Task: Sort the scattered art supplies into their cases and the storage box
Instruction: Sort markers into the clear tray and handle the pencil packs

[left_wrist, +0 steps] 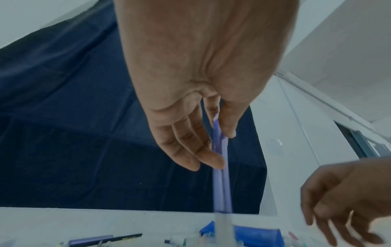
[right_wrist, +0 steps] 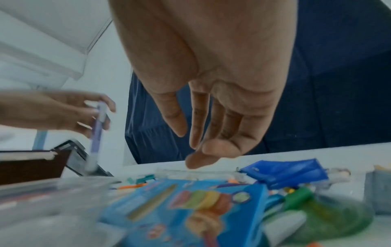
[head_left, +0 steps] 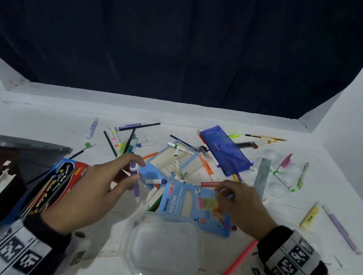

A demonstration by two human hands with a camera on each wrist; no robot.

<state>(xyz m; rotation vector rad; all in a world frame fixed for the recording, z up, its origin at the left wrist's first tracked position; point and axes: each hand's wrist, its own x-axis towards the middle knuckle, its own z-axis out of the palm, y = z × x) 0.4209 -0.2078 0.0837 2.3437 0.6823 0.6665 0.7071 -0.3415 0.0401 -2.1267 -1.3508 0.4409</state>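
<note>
My left hand [head_left: 98,186] pinches a purple marker [head_left: 134,178]; my right hand [head_left: 242,207] hovers loose, holding nothing. Barely begun, I'd judge — the clear storage box [head_left: 164,247] looks empty, supplies litter the table [head_left: 37,116].

Clear glossy plastic tub [head_left: 160,247]

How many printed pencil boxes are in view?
2: the blue Ninso neon box below the right hand, and a water-colour pencil box beside the left hand. Others may be buried.
</note>
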